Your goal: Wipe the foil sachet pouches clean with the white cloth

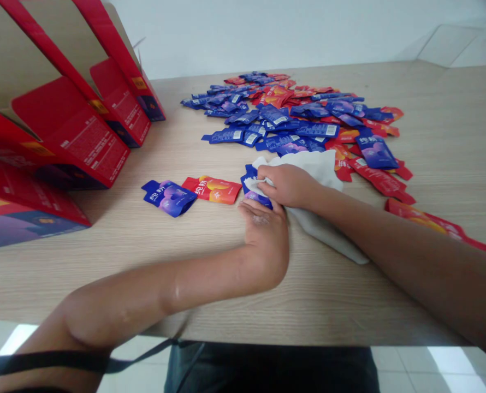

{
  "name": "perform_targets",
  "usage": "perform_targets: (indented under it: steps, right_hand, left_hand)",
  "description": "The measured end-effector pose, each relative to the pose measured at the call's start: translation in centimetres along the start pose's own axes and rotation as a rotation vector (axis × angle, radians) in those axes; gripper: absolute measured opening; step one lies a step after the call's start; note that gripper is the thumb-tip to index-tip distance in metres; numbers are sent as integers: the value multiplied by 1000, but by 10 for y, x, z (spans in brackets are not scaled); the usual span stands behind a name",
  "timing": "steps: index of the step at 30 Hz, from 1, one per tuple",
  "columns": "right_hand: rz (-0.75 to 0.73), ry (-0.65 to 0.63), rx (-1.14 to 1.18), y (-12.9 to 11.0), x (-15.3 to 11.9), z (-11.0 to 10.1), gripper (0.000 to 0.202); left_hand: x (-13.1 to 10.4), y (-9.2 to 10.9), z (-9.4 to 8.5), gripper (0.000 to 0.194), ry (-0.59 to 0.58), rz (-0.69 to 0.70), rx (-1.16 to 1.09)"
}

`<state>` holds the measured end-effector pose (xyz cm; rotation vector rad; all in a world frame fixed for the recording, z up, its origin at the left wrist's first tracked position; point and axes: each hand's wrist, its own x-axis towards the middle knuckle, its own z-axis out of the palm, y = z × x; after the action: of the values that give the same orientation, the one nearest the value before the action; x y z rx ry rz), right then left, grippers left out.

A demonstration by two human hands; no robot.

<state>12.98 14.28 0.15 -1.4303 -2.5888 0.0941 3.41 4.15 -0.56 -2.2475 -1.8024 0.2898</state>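
Observation:
My left hand (pixel 266 226) presses a blue pouch (pixel 249 173) against the table, its fingers over the pouch's lower end. In my right hand (pixel 291 186) a white cloth (pixel 320 164) is bunched, and one corner of it touches the pouch's printed face. The rest of the cloth spreads under my right wrist and forearm. Left of my hands lie a red pouch (pixel 218 191) and another blue pouch (pixel 171 197), their ends overlapping. My fingertips are partly hidden by the cloth and the pouch.
A large pile of blue and red pouches (pixel 276 117) covers the back middle of the wooden table (pixel 185 240). Several open red boxes (pixel 87 139) stand at the left. One red pouch (pixel 443 224) lies apart at the right, near my forearm. A white wall (pixel 308 33) rises behind.

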Motion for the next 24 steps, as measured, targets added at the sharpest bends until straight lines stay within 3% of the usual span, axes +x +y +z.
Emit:
perform_targets:
  steps: [16,20,24]
  right_hand:
    - [112,25,-114,12,2,2,29]
    - [46,133,-37,9,0,-5,30]
    - [-61,21,16,2,-1,-2,28]
  left_hand:
    - [0,1,1,54,-21,0,66]
    - [0,1,2,54,4,3,59]
    - [0,1,3,49,35,-11,-9]
